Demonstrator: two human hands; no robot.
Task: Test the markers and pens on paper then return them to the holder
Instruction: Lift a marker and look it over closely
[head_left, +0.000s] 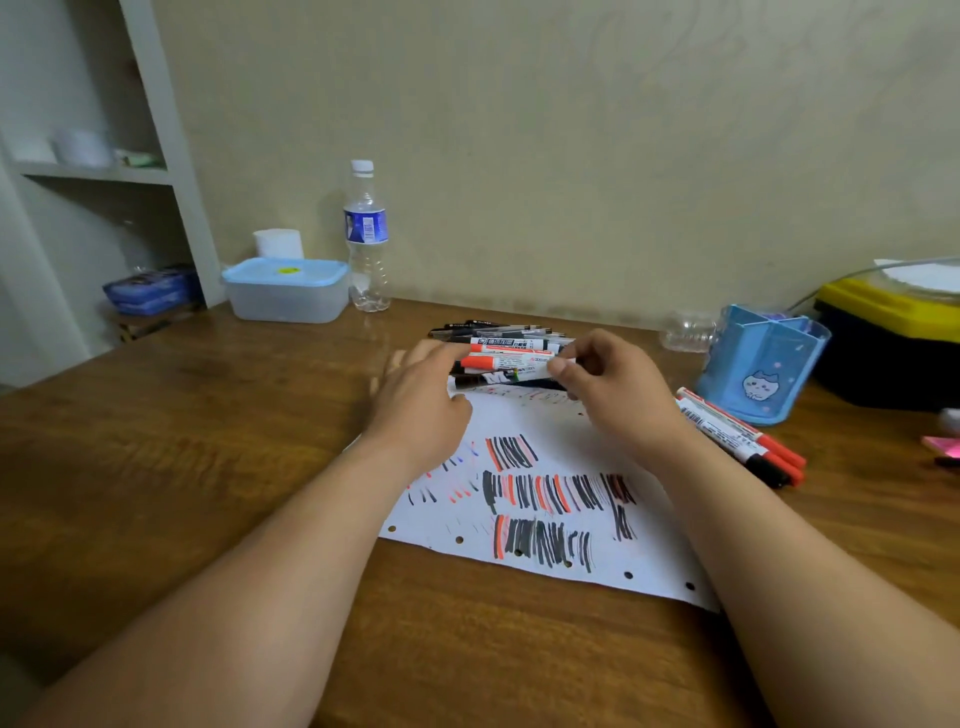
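A white punched sheet of paper (550, 467) covered in black and red test strokes lies on the wooden table. At its far edge sits a pile of markers and pens (514, 345). My right hand (613, 395) pinches the end of a white marker (511, 375) at the front of the pile. My left hand (421, 405), blurred, reaches to the pile's left end with fingers extended. The blue pen holder (758, 364) stands to the right and looks empty. Three red and black markers (737, 436) lie beside it on the table.
At the back left stand a lidded plastic box (285, 291), a water bottle (367, 239) and a tissue roll (279, 243). A yellow and black case (893, 338) sits at the far right, a pink object (943, 448) near the right edge, shelves (104, 171) at left.
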